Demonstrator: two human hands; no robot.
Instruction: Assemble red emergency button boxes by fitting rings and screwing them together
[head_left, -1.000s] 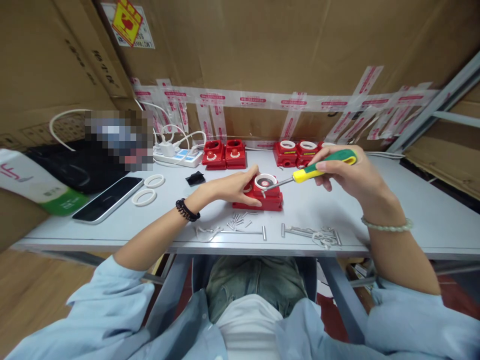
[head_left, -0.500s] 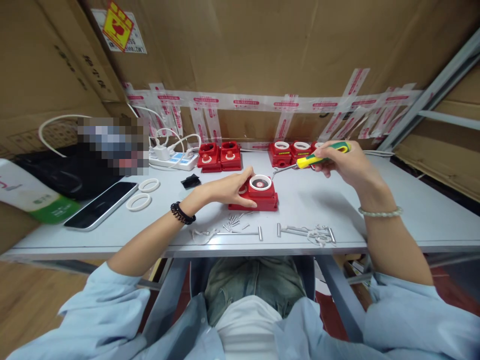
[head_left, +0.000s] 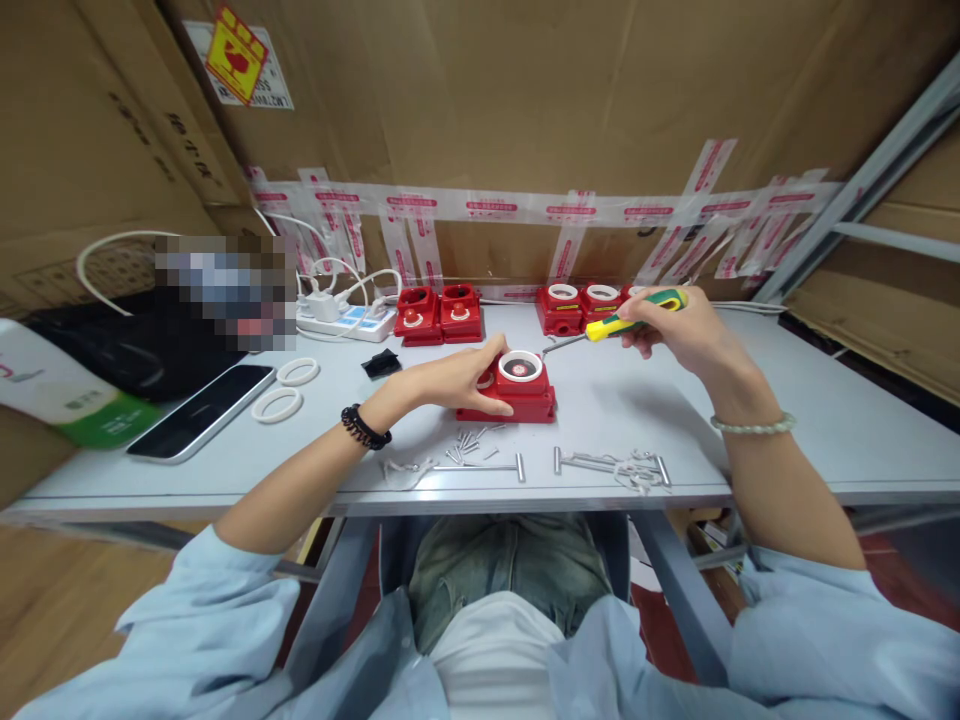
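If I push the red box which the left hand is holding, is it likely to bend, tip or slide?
The red box probably will not bend: its casing looks rigid. Tipping seems unlikely, because it sits low on a wide base. With a sideways push it might slide, as the table looks smooth, although the left hand grips it.

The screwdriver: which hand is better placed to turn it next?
Likely the right hand: it holds the screwdriver, whose tip is near the red box, while the left hand grips that box.
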